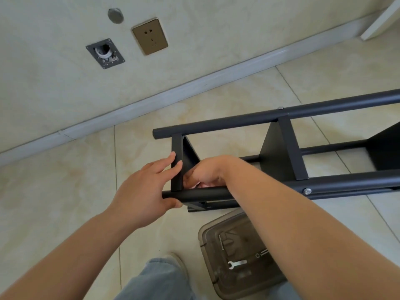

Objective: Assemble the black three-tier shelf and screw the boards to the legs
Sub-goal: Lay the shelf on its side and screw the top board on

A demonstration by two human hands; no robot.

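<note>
The black shelf (279,148) lies on its side on the tiled floor, its round legs running left to right. The end board (177,161) sits between the far leg (216,124) and the near leg (205,194). My left hand (145,187) holds that corner, fingers flat against the end board's edge and thumb under the near leg's end. My right hand (205,173) reaches inside just behind the end board, fingers curled down at the near leg; what they hold is hidden. A silver screw head (307,191) shows on the near leg further right.
A brown translucent plastic box (236,254) stands on the floor by my knee, holding a small flat wrench (237,263) and other small hardware. The wall with a socket (150,36) and baseboard runs behind the shelf. My jeans leg (160,280) is at the bottom.
</note>
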